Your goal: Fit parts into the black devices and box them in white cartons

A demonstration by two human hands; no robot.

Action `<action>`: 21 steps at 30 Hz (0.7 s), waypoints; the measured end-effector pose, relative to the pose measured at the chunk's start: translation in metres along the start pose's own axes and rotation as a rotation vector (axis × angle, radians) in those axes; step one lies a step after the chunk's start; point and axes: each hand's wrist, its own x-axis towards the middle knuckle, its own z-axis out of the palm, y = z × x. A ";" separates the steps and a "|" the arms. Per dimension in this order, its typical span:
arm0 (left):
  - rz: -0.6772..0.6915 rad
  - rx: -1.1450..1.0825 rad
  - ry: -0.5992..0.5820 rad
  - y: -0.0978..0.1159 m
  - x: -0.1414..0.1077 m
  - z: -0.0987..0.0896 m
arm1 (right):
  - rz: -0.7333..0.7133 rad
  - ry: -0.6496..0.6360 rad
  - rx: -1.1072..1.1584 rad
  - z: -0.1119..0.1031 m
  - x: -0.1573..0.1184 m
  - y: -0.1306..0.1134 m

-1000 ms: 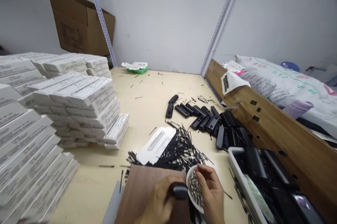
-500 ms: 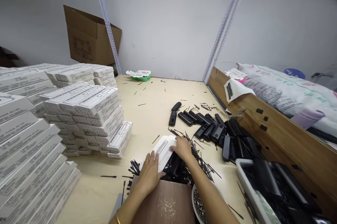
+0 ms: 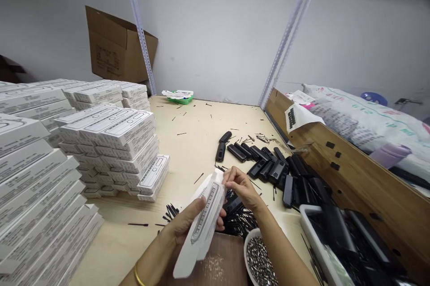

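A long white printed carton (image 3: 205,221), partly flattened with a flap hanging at its near end, is raised and tilted above a brown block (image 3: 220,254). My left hand (image 3: 188,219) wraps round its middle, thumb on the printed face and fingertips showing at the right side. At the carton's far end, my right hand (image 3: 240,185) pinches the edge between thumb and fingers. Another white sheet (image 3: 201,189) shows behind the carton. Thin black bits (image 3: 245,223) are heaped beyond the block, beside a white bowl of small metal parts (image 3: 261,259).
White boxes (image 3: 117,129) stand stacked at the left. Black cases (image 3: 277,169) lie at the right, near a white tray (image 3: 311,223) of more cases. A wooden board (image 3: 356,174) borders the right side; a green basket (image 3: 184,100) sits at the back.
The carton has been lifted from the pile and tilted upright between my hands. My left hand has gone round it, and my right hand has shifted to pinch its far end.
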 end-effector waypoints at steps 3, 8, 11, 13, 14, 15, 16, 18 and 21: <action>0.077 0.017 0.162 -0.010 -0.002 0.011 | 0.006 0.174 0.080 0.014 -0.012 0.004; 0.233 0.211 0.237 -0.012 -0.010 0.021 | 0.119 0.426 -0.136 0.054 -0.039 0.016; 0.200 0.315 0.255 -0.017 -0.015 0.023 | 0.200 0.439 0.041 0.074 -0.055 0.023; 0.164 0.323 0.276 -0.023 -0.016 0.023 | 0.187 0.488 0.159 0.081 -0.064 0.025; 0.166 0.310 0.293 -0.026 -0.017 0.022 | 0.170 0.514 0.193 0.083 -0.067 0.025; 0.172 0.290 0.308 -0.028 -0.018 0.022 | 0.160 0.522 0.218 0.084 -0.070 0.024; 0.175 0.269 0.322 -0.031 -0.019 0.022 | 0.168 0.509 0.242 0.084 -0.073 0.023; 0.163 0.279 0.338 -0.035 -0.022 0.023 | 0.215 0.469 0.304 0.083 -0.076 0.020; 0.165 0.494 0.392 -0.042 -0.029 0.028 | 0.274 0.468 0.383 0.082 -0.077 0.016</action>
